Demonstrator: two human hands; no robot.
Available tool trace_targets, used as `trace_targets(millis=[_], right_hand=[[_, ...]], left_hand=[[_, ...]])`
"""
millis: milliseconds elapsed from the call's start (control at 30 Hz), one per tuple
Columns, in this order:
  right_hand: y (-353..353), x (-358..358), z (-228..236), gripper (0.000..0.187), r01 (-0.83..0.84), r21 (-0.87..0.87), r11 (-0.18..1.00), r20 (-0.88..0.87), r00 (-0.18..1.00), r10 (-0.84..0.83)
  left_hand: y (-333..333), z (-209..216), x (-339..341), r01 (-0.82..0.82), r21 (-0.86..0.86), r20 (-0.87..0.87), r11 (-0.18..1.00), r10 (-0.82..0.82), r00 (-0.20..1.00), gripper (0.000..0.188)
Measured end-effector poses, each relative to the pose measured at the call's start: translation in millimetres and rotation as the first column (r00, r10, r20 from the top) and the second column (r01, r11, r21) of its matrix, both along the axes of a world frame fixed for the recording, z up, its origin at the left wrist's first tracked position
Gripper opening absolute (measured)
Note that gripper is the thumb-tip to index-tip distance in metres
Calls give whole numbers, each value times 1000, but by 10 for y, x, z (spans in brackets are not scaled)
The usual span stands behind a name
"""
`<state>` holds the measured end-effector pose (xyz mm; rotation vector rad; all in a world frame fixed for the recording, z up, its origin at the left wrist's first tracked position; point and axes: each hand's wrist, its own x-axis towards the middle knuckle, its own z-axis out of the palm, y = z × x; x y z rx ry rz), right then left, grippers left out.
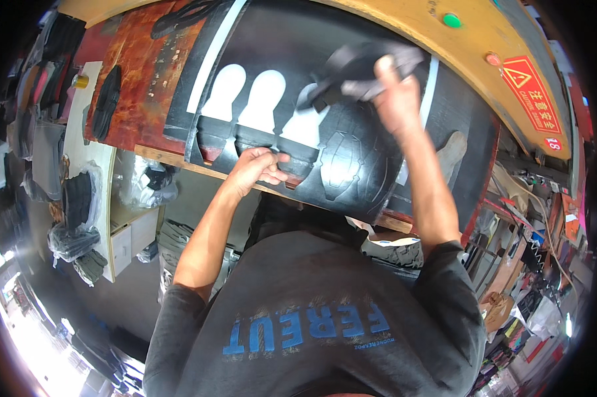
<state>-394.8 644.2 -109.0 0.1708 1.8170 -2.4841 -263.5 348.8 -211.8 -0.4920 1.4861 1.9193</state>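
Observation:
A broad black sheet (278,40) lies across the worktop, with a row of sole-shaped cut-outs that show white (265,92) beneath. Beside that row, more outlines are scored in its shiny near part. At the sheet's near edge is my left hand (253,171), its fingers curled in; whether they grip the edge is hidden. My right hand (398,99) is raised over the sheet's far right part, closed around a dark, flat cut piece (351,69). That piece is smeared by motion, and I cannot tell if it is one or several layers.
A yellow machine beam (470,40) with a green button (452,20) and a red warning label (530,89) crosses the far side. Dark cut pieces (106,99) rest on the reddish board (159,73) at left. A grey sole-shaped piece (452,152) lies at right.

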Motion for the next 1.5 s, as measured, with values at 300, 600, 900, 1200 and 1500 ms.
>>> trace_targets(millis=[300, 600, 900, 1200, 1500], right_hand=[[804, 558, 308, 47, 24, 779, 626, -394, 796, 460], [614, 1394, -965, 96, -132, 990, -47, 105, 480, 871], [1047, 356, -50, 61, 28, 709, 705, 134, 976, -174], [1743, 1030, 79, 48, 100, 841, 532, -447, 683, 578], [1467, 1751, -709, 101, -128, 984, -127, 177, 561, 809]], left_hand=[[631, 193, 397, -33, -471, -187, 882, -63, 980, 25], [737, -175, -135, 185, 282, 292, 941, -268, 918, 24], [977, -48, 204, 53, -9, 69, 999, -52, 996, 21], [1540, 378, 608, 44, -517, -140, 855, -135, 981, 26], [1637, -241, 73, 178, 386, 422, 905, -345, 838, 28]])
